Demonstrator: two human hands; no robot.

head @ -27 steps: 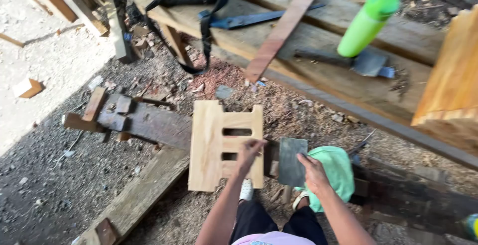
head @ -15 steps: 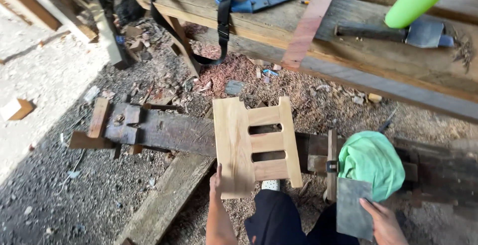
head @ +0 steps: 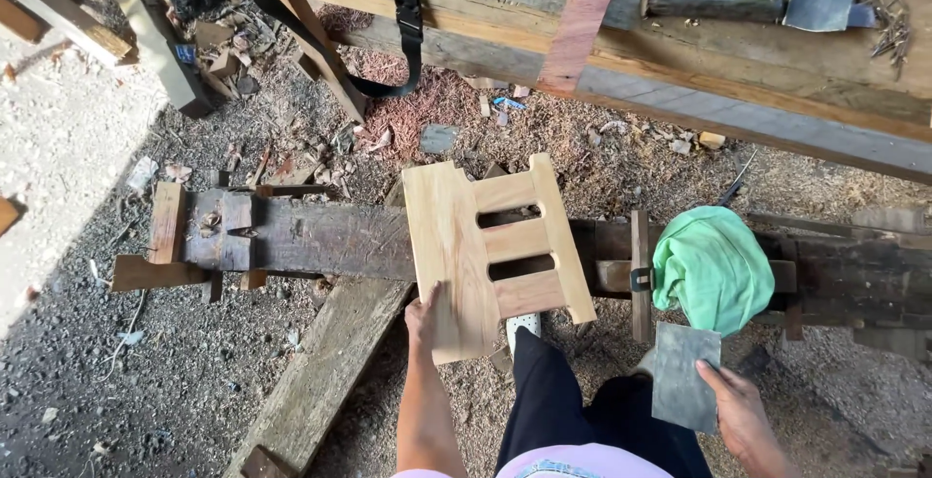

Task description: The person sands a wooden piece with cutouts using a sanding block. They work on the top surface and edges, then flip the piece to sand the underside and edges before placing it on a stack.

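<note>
Head view: your two hands, a slotted wooden panel and a grey flat sheet over a dark beam.

Your left hand (head: 423, 319) grips the near left edge of the slotted wooden panel (head: 485, 250), which lies across the dark beam (head: 320, 238). Your right hand (head: 740, 412) is closed on the near right corner of the grey flat sheet (head: 684, 377), held near and right of the panel, apart from it. A green cloth (head: 712, 266) sits on the beam just far of the sheet. A hatchet (head: 757, 2) lies on the far bench (head: 680, 61).
</note>
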